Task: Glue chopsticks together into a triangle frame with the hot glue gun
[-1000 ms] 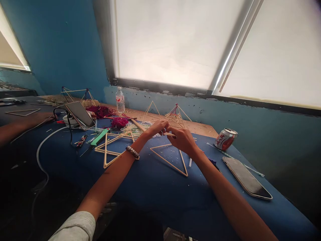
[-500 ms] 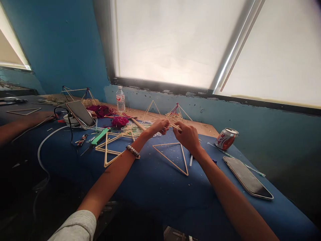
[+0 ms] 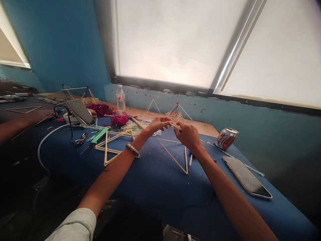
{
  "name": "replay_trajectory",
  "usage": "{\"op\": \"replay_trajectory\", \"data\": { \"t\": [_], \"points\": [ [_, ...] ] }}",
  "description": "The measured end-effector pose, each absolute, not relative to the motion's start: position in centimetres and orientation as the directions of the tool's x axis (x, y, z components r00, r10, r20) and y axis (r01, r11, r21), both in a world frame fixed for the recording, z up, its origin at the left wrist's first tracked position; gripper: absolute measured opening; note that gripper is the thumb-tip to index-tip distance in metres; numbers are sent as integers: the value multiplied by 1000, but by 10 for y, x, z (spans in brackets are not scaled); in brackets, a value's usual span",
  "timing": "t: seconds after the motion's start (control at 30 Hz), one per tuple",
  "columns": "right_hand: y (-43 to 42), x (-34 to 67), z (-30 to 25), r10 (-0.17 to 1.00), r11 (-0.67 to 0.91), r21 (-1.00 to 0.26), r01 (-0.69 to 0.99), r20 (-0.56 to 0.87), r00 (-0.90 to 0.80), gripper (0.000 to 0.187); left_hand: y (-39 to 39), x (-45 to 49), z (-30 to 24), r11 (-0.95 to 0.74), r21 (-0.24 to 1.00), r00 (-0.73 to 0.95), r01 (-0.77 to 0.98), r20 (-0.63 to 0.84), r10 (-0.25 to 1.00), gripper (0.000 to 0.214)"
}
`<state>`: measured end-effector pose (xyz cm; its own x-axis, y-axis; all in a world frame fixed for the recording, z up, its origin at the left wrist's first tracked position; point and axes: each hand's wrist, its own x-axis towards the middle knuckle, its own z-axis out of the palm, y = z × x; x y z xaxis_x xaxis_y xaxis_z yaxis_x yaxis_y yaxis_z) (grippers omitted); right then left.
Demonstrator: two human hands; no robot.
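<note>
My right hand [image 3: 188, 135] is closed around thin wooden sticks [image 3: 176, 126], whose ends poke out toward the left. The fingertips of my left hand [image 3: 158, 124] pinch at those ends, its other fingers loosely bent; exactly what sits between them is too small to make out. Below the hands lies a triangle of wooden sticks [image 3: 173, 156], one corner close under my right hand. Left of it, several joined stick frames [image 3: 106, 149] overlap, partly behind my left forearm.
Around the blue tabletop [image 3: 155, 187] are a green soldering iron [image 3: 100, 135], magenta yarn [image 3: 119, 120], a propped phone [image 3: 81, 112], a bottle [image 3: 120, 98], a can [image 3: 226, 138] and a flat phone [image 3: 247, 176]. Another person's arm [image 3: 25, 118] reaches in at left.
My left fingers have loosened from a tighter curl and straightened toward the stick ends. The triangle below has shifted slightly up and to the right.
</note>
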<state>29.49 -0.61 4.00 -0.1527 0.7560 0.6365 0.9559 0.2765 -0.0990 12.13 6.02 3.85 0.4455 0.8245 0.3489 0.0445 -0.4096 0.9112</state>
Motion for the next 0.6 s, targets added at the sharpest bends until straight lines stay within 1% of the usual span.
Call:
{"op": "replay_trajectory", "data": {
  "t": [0.1, 0.2, 0.43, 0.53, 0.6],
  "points": [
    [-7, 294, 41, 765, 273, -89, 958, 624, -160, 26, 63, 121, 37, -426, 903, 433, 51, 365, 824, 43],
    [-8, 293, 41, 761, 319, -72, 945, 614, -210, 27, 63, 121, 37, -442, 895, 418, 63, 378, 826, 44],
    [-7, 290, 35, 707, 557, 0, 831, 526, -474, 26, 53, 121, 45, -430, 901, 385, 54, 378, 842, 42],
    [-9, 288, 32, 677, 626, 23, 779, 479, -559, 36, 47, 120, 49, -437, 898, 394, 46, 386, 834, 40],
    [-10, 285, 32, 668, 643, 68, 763, 437, -602, 40, 43, 120, 51, -447, 893, 392, 56, 392, 832, 39]
  ]
}}
